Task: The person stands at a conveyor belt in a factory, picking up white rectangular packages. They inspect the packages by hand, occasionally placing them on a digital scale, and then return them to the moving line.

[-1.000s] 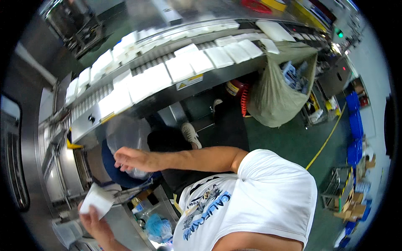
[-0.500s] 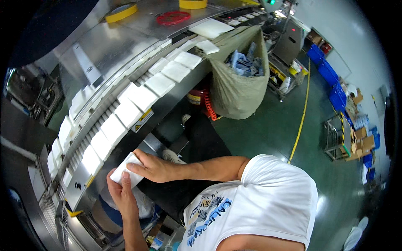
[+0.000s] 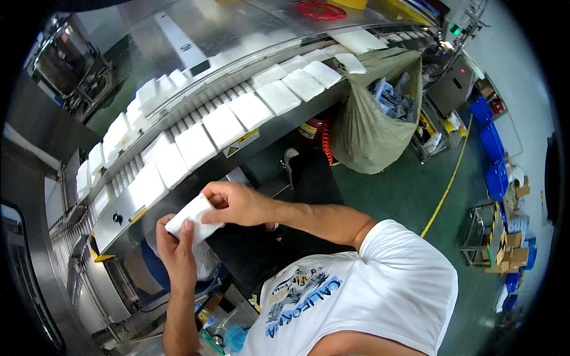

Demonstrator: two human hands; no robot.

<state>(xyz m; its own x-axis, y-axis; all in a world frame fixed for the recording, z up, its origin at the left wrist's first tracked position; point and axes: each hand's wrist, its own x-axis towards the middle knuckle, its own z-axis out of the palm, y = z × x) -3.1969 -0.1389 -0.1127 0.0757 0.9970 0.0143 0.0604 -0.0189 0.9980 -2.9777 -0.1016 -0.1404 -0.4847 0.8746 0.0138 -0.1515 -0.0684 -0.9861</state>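
Observation:
Both of my hands hold one folded white wipe [image 3: 189, 221] in front of my body, just off the near edge of the conveyor. My left hand [image 3: 178, 246] grips its lower left end, thumb lying on top. With bent fingers and thumb, my right hand [image 3: 237, 204] pinches the upper right end. Beyond my hands, a row of flat white folded wipes [image 3: 195, 148] rests along the near rail of the conveyor [image 3: 123, 177]. More white wipes [image 3: 119, 132] stand on the far side of the rollers.
A large cloth sack [image 3: 371, 139] with blue scraps hangs at the conveyor's right end. On the steel table lie a red ring [image 3: 320, 10] and a yellow roll. Blue crates [image 3: 490, 139], a cart [image 3: 482, 234] and cardboard boxes line the right wall. A steel tank [image 3: 65, 53] stands far left.
My view has turned, so the conveyor and sack appear shifted to the right. Both hands keep hold of the folded wipe, which now sits slightly higher in the picture.

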